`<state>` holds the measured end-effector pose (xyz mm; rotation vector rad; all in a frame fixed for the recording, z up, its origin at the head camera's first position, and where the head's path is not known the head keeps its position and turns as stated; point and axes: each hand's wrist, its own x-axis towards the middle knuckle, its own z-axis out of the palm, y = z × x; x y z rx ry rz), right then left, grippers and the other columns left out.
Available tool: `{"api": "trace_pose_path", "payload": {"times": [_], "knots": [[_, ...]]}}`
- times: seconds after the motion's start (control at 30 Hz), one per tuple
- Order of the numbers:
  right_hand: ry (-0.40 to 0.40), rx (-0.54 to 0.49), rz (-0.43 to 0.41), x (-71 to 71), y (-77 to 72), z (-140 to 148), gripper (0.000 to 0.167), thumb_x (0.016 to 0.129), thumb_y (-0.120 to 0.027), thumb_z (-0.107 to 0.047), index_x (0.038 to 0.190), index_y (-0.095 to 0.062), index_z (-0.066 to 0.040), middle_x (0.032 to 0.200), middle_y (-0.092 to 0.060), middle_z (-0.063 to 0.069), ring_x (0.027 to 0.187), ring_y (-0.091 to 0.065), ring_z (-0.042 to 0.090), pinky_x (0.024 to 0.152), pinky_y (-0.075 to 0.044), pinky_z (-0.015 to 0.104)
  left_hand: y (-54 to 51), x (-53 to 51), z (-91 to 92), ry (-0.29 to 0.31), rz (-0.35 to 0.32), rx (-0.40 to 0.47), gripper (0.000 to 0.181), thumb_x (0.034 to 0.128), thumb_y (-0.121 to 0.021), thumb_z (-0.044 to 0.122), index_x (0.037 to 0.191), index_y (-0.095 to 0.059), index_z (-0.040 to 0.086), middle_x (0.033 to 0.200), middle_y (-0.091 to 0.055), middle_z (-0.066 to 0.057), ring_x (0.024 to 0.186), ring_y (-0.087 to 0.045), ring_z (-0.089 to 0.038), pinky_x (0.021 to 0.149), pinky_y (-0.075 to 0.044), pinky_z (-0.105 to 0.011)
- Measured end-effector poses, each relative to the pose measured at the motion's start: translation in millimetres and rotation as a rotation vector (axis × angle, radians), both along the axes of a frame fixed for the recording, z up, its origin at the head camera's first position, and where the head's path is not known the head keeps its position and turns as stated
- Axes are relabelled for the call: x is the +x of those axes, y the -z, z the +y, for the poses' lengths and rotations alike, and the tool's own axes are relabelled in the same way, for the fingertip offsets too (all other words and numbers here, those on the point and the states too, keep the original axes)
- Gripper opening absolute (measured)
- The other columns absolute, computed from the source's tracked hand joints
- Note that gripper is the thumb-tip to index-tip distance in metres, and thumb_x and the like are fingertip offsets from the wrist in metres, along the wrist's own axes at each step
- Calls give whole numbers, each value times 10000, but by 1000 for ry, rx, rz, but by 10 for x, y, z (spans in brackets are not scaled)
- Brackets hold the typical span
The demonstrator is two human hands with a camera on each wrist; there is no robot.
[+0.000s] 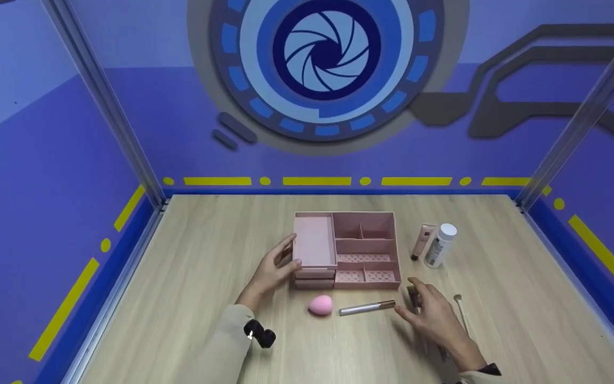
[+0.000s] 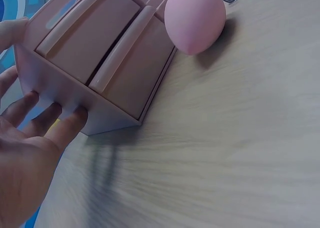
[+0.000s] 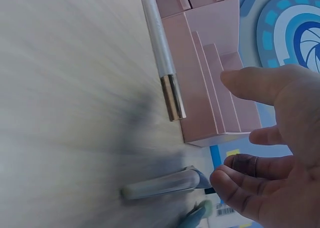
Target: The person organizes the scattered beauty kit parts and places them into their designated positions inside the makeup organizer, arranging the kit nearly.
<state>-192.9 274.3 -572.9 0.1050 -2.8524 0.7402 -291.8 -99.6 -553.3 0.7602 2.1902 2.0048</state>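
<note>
A pink desk organizer (image 1: pixel 366 245) with a lidded left side, two drawers and several compartments stands mid-table. My left hand (image 1: pixel 274 269) touches its left side with nearly straight fingers, the thumb at the front top corner. In the left wrist view, fingertips press the side wall beside the drawer fronts (image 2: pixel 90 32). My right hand (image 1: pixel 432 314) hovers right of the organizer, fingers spread and loosely bent, nothing held. Under it, a slim pale tube (image 3: pixel 162 184) lies on the table, mostly hidden in the head view. A silver cosmetic tube with gold cap (image 1: pixel 366 308) lies before the organizer.
A pink egg-shaped makeup sponge (image 1: pixel 321 305) sits in front of the drawers. A white bottle (image 1: pixel 440 246) and a small pink squeeze tube (image 1: pixel 423 242) stand right of the organizer. A makeup brush (image 1: pixel 461 312) lies beside the right hand. Painted walls enclose the wooden table (image 1: pixel 205 229).
</note>
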Motion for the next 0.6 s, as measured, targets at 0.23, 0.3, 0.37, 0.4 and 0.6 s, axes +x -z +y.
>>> {"api": "trace_pose_path", "payload": {"times": [0.23, 0.3, 0.37, 0.4, 0.6], "knots": [[0, -2, -32, 7, 30, -12, 722, 784, -808, -326, 1360, -516, -5, 1103, -633, 124, 886, -609, 208, 795, -542, 436, 57, -24, 5, -8, -35, 35, 687, 926, -631, 45, 1501, -268, -53, 1572, -214, -274, 1412, -257, -484, 1150, -235, -589], [6, -1, -46, 1, 34, -15, 719, 786, -804, -324, 1362, -514, -6, 1093, -632, 123, 886, -615, 209, 787, -546, 432, 140, -66, 18, -19, -22, 60, 686, 925, -631, 38, 1501, -270, -52, 1568, -229, -272, 1411, -268, -476, 1152, -235, -587], [11, 1, -53, -4, 37, -18, 723, 787, -799, -333, 1365, -512, -8, 1089, -634, 120, 886, -613, 206, 788, -546, 435, 228, -100, 29, -37, 0, 74, 685, 924, -632, 38, 1499, -271, -56, 1556, -256, -277, 1406, -290, -466, 1156, -239, -576], [12, 2, -54, -5, 38, -18, 724, 786, -798, -334, 1366, -510, -10, 1093, -635, 121, 891, -615, 208, 794, -547, 439, 266, -107, 34, -47, 4, 75, 687, 927, -630, 43, 1501, -266, -55, 1553, -262, -279, 1405, -296, -462, 1157, -242, -572], [15, -1, -52, -2, 41, -22, 706, 788, -801, -317, 1358, -516, -15, 1069, -632, 111, 884, -611, 212, 801, -540, 448, 355, -71, 61, -71, -59, 110, 641, 959, -586, 75, 1495, -266, -70, 1526, -295, -303, 1397, -322, -448, 1074, -432, -331]]}}
